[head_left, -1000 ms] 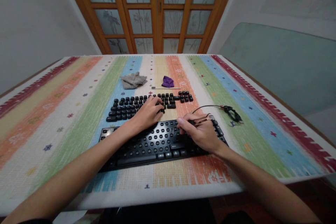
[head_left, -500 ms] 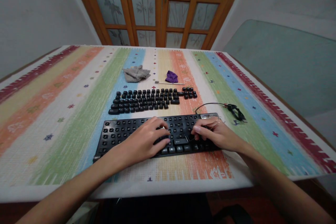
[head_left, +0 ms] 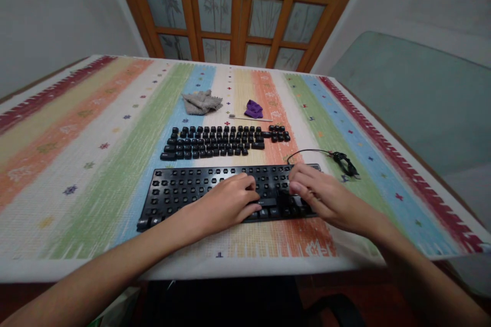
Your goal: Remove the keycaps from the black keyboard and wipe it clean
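A black keyboard (head_left: 180, 189) lies near the table's front edge, many of its upper keycaps off and bare key posts showing. Over its middle rests my left hand (head_left: 233, 196), palm down, with bent fingers and thumb apart, touching the keys. My right hand (head_left: 318, 191) is above the keyboard's right part, fingers pinched on a thin wire tool that looks like a keycap puller (head_left: 300, 196), mostly hidden by the fingers. Dark keys sit just below and left of those fingertips; whether one is caught in the wire I cannot tell.
Behind the keyboard, loose black keycaps (head_left: 215, 143) stand in rows. Farther back are a grey cloth (head_left: 202, 102), a purple cloth (head_left: 253, 109) and a thin brush (head_left: 249, 118). A coiled black cable (head_left: 345, 162) lies right. A striped tablecloth (head_left: 103, 163) covers the table.
My right hand has turned and risen slightly, its fingers closing more over the wire tool. My left hand has shifted a little right, its fingers more bent. The view has tilted slightly.
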The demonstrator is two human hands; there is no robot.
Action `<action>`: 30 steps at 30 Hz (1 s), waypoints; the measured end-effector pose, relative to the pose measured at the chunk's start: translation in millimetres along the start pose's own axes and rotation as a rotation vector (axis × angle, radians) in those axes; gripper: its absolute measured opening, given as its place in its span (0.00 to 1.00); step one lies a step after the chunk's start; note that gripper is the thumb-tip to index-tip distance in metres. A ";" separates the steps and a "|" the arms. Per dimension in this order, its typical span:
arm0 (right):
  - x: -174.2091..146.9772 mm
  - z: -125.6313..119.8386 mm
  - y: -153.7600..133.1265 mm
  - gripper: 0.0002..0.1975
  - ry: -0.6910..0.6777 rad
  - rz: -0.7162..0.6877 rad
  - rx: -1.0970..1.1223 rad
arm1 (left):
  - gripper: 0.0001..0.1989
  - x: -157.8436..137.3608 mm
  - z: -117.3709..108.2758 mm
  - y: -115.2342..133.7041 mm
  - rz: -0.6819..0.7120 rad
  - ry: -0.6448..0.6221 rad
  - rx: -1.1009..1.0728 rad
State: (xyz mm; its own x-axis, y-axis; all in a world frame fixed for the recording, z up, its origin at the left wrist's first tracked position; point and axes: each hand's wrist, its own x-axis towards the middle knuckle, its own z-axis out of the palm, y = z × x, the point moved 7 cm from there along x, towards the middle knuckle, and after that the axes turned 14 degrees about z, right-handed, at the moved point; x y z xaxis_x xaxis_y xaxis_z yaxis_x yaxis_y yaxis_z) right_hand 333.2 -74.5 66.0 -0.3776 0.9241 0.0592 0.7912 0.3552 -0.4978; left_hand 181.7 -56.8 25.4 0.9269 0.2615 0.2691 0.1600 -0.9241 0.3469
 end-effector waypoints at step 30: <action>0.4 59.3 -0.9 0.14 -0.021 -0.336 -0.659 | 0.12 0.5 17.0 5.6 0.161 0.081 0.233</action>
State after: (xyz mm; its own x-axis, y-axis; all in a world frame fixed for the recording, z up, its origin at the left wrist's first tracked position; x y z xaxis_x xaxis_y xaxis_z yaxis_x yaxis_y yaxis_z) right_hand 303.8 -82.8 15.1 -0.6544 0.7499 0.0970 0.7535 0.6358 0.1672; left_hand 188.8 -66.6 12.2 0.9181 0.1191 0.3781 0.0953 -0.9921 0.0813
